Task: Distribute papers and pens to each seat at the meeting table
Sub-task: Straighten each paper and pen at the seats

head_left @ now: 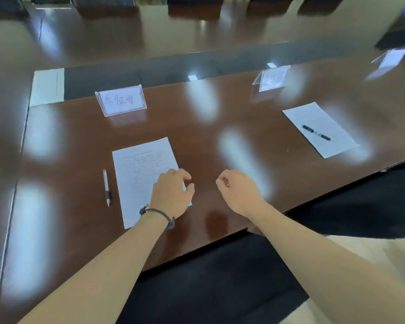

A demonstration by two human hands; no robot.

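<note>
A polished meeting table under bright ceiling light

We see a long dark-brown table [220, 118] whose glossy top mirrors pale oval lamp glare; a grey inlaid strip [173, 69] runs along it well beyond where the hands are. Dark chair backs [194, 5] line the far edge, and pale floor [372, 253] shows at the near right.

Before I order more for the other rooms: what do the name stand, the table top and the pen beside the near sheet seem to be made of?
Name stand: looks like clear acrylic, glossy, with see-through edges around a white handwritten card.
Table top: dark reddish-brown wood or veneer, highly polished, since it mirrors the ceiling lights.
Pen: a silvery barrel with a dark grip, probably plastic, though metal cannot be ruled out.
</note>
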